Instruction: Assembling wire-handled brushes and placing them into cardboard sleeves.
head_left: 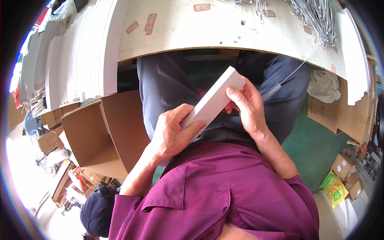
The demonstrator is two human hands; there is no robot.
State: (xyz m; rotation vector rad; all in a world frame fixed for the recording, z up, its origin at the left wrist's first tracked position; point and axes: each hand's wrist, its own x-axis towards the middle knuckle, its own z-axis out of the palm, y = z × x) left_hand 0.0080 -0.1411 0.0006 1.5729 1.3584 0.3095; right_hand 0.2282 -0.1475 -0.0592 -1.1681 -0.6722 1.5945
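Observation:
A long narrow white box lies slantwise above my lap, its far end up and to the right. Around its near end my left hand is closed, thumb on top. My right hand grips the far end, with the thumb on the upper face and the fingers curled partly out of sight underneath. Beyond my right hand, a thin wire brush with bristles at its tip hangs over the table edge onto my right thigh. A bundle of similar metal wire pieces is heaped on the table at the far right.
The white table crosses in front of my knees. Rows of white boxes stand at its left, more white pieces at its right. An open cardboard carton is by my left arm. A plastic bag lies on cardboard at right.

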